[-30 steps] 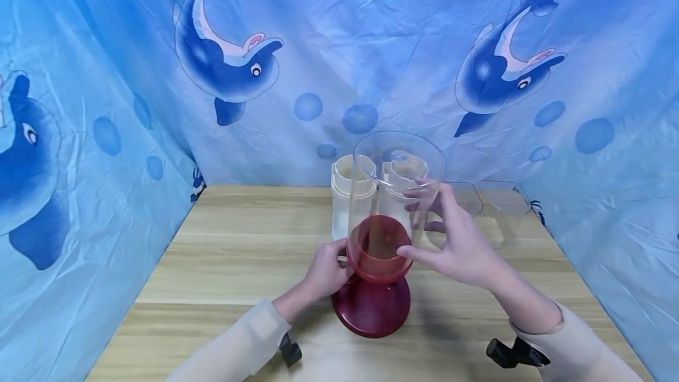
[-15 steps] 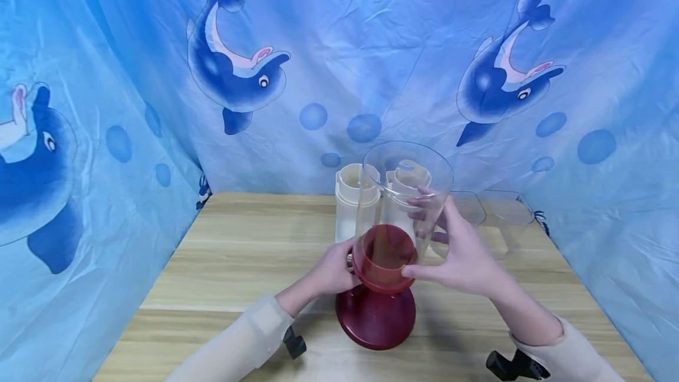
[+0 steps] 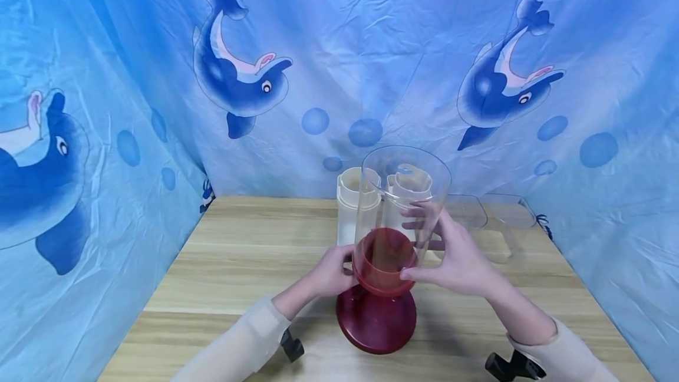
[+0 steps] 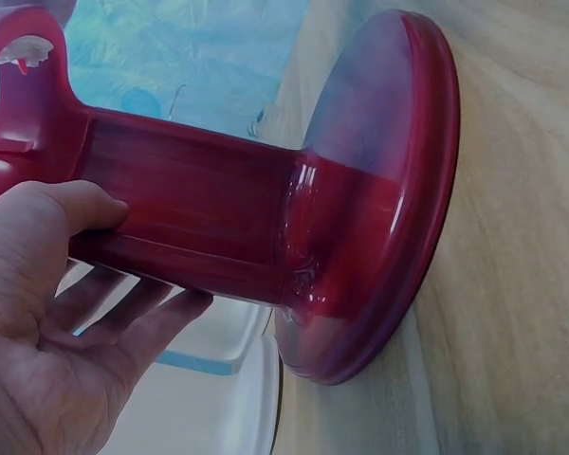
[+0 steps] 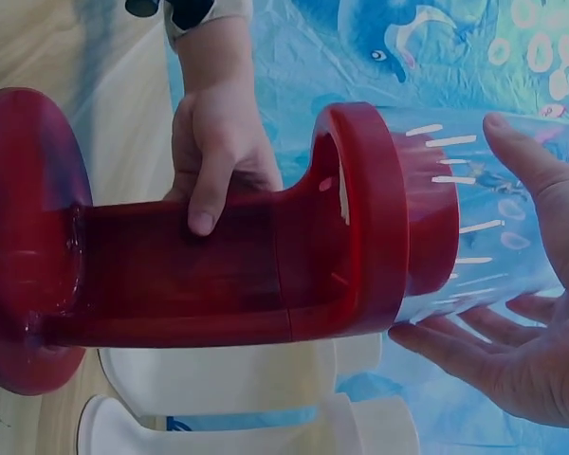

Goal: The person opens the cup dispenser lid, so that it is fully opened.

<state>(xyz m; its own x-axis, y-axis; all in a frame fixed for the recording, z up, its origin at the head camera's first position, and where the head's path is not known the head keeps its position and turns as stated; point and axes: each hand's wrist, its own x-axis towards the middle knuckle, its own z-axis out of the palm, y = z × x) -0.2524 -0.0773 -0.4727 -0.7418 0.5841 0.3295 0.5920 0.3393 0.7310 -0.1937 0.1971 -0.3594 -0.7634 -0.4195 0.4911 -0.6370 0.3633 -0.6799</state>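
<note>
A glossy red stand (image 3: 376, 326) rises from the wooden table on a round foot, with a column and a ring at its top. Seated in that ring is a tall clear cylinder (image 3: 369, 217), open at the top in the head view. My left hand (image 3: 330, 274) grips the column from the left, thumb on its near face in the left wrist view (image 4: 52, 275). Around the cylinder's lower part, just above the red ring, my right hand (image 3: 460, 259) holds with thumb in front and fingers on the far side. The right wrist view shows a red collar (image 5: 429, 213) inside the cylinder's end.
Two white stands (image 3: 352, 217) of similar build stand close behind the cylinder. Clear containers (image 3: 511, 216) are at the back right of the table (image 3: 249, 252). A blue dolphin-print curtain (image 3: 318, 46) encloses the back and sides.
The head view has tilted up slightly, so everything appears lower in it. Both hands keep their holds; the cylinder and stand stay together.
</note>
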